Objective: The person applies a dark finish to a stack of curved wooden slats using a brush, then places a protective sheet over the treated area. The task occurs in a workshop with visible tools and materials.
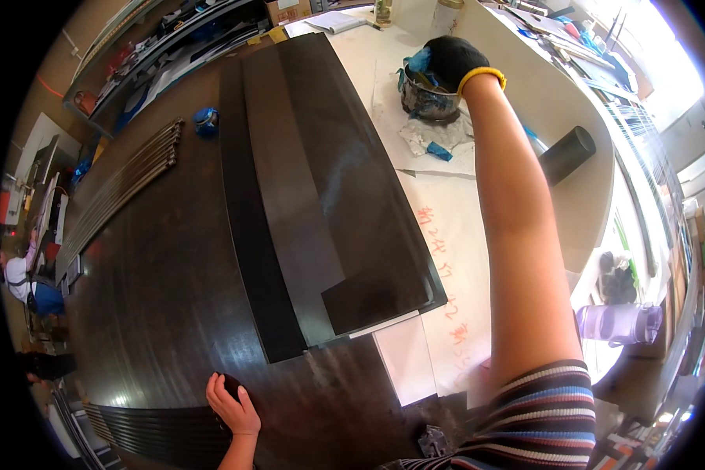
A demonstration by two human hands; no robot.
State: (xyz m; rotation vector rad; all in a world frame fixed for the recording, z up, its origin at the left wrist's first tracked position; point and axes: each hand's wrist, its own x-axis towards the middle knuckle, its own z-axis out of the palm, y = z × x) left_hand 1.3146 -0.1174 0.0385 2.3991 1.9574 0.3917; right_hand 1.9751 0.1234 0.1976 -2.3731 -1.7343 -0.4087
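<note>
Workshop: stained pot (427, 103), rods (142, 166), cluttered shelving (160, 41)

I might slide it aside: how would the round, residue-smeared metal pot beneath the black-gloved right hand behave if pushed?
The round, residue-smeared metal pot looks low and broad, so it would probably slide before tipping. Its metal wall suggests it would stay stiff. The crumpled white sheet at its base might bunch up or drag along.

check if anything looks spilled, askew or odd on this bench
The metal pot at the gloved right hand is blotched with dark stains, and crumpled white material with a blue scrap lies by it, looking messy. A pale streak marks the dark panel; it could be glare.
</note>
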